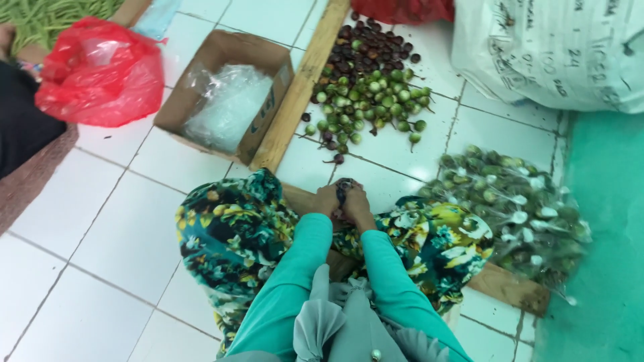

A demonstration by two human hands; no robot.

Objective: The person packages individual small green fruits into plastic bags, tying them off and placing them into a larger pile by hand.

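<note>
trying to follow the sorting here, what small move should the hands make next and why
Probably set it down with the filled bags on the right: the left hand and right hand meet on a small dark item, too hidden to identify, and the loose pile remains ahead.

Both hands meet over the knees: left hand (327, 200) and right hand (356, 204) close together on a small dark fruit (342, 190). Ahead on the white tiled floor (94, 228) lies a pile of small green and dark fruits (369, 87), beside a wooden plank (305, 80). A cardboard box (225, 94) holds clear plastic bags; filled clear packets (510, 201) lie right.
</note>
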